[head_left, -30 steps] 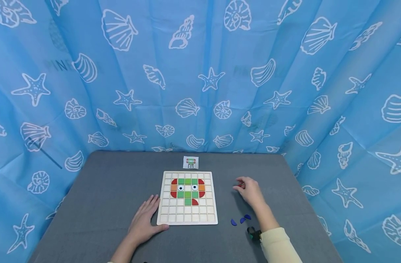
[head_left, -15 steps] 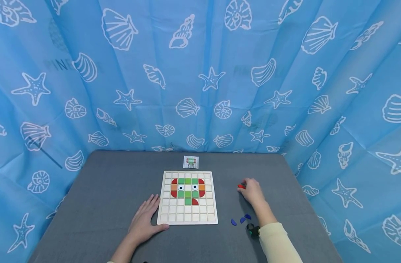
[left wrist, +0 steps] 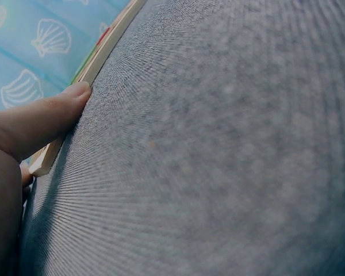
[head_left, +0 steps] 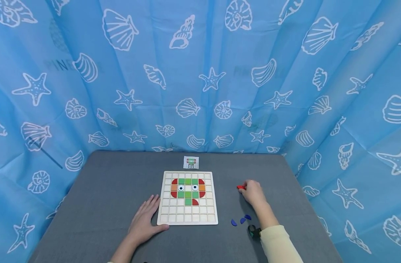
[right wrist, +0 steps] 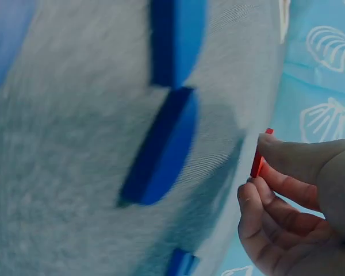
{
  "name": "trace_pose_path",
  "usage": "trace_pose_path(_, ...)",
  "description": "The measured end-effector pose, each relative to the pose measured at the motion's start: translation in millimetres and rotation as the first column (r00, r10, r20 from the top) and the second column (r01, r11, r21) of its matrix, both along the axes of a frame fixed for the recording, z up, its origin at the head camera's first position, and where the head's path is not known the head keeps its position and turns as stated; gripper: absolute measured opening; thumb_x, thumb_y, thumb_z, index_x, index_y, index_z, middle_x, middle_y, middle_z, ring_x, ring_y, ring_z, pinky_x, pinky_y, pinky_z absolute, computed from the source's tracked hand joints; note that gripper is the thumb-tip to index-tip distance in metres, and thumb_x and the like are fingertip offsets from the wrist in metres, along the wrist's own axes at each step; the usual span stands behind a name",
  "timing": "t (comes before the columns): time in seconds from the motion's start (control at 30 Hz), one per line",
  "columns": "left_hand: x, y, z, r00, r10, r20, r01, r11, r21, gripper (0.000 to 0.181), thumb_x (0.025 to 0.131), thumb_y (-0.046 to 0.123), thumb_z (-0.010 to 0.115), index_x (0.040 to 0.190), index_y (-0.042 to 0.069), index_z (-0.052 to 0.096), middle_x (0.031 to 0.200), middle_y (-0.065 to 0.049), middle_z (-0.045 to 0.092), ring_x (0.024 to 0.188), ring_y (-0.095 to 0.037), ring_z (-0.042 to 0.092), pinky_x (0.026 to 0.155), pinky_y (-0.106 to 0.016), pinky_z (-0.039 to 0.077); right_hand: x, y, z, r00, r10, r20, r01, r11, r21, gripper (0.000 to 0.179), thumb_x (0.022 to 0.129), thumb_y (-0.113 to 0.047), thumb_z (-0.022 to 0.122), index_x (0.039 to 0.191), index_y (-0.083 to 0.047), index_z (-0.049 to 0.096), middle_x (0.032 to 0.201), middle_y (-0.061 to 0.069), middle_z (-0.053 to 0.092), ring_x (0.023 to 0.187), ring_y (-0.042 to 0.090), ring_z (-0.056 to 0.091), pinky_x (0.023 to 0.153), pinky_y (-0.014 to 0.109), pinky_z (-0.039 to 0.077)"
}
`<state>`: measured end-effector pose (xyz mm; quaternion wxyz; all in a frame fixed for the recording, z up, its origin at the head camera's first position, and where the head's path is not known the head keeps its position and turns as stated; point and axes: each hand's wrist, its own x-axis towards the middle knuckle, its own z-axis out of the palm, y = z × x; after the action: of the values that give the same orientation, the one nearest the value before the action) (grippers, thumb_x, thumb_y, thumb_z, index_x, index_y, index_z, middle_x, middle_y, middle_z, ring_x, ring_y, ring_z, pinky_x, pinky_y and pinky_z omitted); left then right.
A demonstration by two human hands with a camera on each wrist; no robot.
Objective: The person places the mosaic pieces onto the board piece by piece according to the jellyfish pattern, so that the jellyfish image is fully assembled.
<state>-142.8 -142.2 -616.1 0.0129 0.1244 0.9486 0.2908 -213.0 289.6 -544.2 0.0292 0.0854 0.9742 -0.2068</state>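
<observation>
A square wooden grid board (head_left: 205, 222) lies on the table, bearing red, green and orange tiles and two round eye pieces that form a figure. My left hand (head_left: 143, 222) rests at its near left corner, fingers straight along the left side and thumb on the near edge; in the left wrist view the thumb (left wrist: 60, 112) touches the board's side. Right of the board, my right hand (head_left: 255, 194) pinches a small red tile (head_left: 241, 187) between thumb and fingers. The right wrist view shows that red tile (right wrist: 257, 161) edge-on, partly covered by the thumb.
Near the right forearm lie three blue half-round pieces (head_left: 233, 222) on the grey table (head_left: 121, 175). A small printed card (head_left: 190, 162) with a coloured figure sits beyond the board. A blue shell-patterned curtain (head_left: 200, 91) hangs behind and along both sides.
My right hand has shifted slightly right and toward me, and more of the red tile now shows at its fingertips. The left hand and the board have stayed put.
</observation>
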Motion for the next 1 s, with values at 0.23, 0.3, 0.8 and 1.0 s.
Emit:
trace_pose_path(0.23, 0.2, 0.4, 2.9, 1.000, -0.004, 0.007, 0.004, 1.000, -0.007, 0.115, 0.070, 0.079, 0.071, 0.157, 0.011, 0.038, 0.165, -0.006, 0.033, 0.155, -0.029, 0.023, 0.124, -0.052, 0.020, 8.5, -16, 14.4, 0.988, 0.091, -0.127, -0.094, 0.995, -0.016, 0.022, 0.090, -0.014, 0.077, 0.105, 0.001, 0.071, 0.095, 0.011, 0.065, 0.082, 0.022, 0.062, 0.074, 0.042, 0.058)
trace_pose_path(0.3, 0.0, 0.4, 3.8, 1.000, -0.011, 0.014, 0.011, 1.000, -0.009, 0.115, 0.071, 0.079, 0.071, 0.157, 0.011, 0.037, 0.165, -0.007, 0.032, 0.155, -0.030, 0.023, 0.124, -0.052, 0.020, 11.1, -23, 18.9, 0.980, 0.113, -0.163, -0.118, 0.993, -0.020, 0.021, 0.089, -0.012, 0.077, 0.104, 0.000, 0.071, 0.094, 0.011, 0.066, 0.080, 0.021, 0.063, 0.072, 0.040, 0.058)
trace_pose_path(0.8, -0.3, 0.8, -0.5, 1.000, -0.004, -0.029, 0.003, 1.000, -0.016, 0.115, 0.069, 0.079, 0.071, 0.156, 0.011, 0.039, 0.163, -0.007, 0.035, 0.154, -0.030, 0.026, 0.123, -0.051, 0.022, 29.1, -89, 33.2, 0.928, 0.271, -0.257, -0.286, 0.958, -0.021, 0.020, 0.088, -0.015, 0.079, 0.105, -0.006, 0.075, 0.098, 0.008, 0.068, 0.078, 0.012, 0.061, 0.065, 0.027, 0.056)
trace_pose_path(1.0, 0.1, 0.0, -0.1, 1.000, -0.015, -0.017, 0.015, 1.000, -0.019, 0.116, 0.070, 0.080, 0.070, 0.157, 0.010, 0.037, 0.164, -0.008, 0.033, 0.154, -0.031, 0.025, 0.123, -0.052, 0.022, 34.7, -110, 32.3, 0.891, 0.373, -0.257, -0.390, 0.921, -0.015, 0.023, 0.088, -0.016, 0.079, 0.108, -0.006, 0.075, 0.101, 0.009, 0.068, 0.078, 0.013, 0.059, 0.065, 0.024, 0.054)
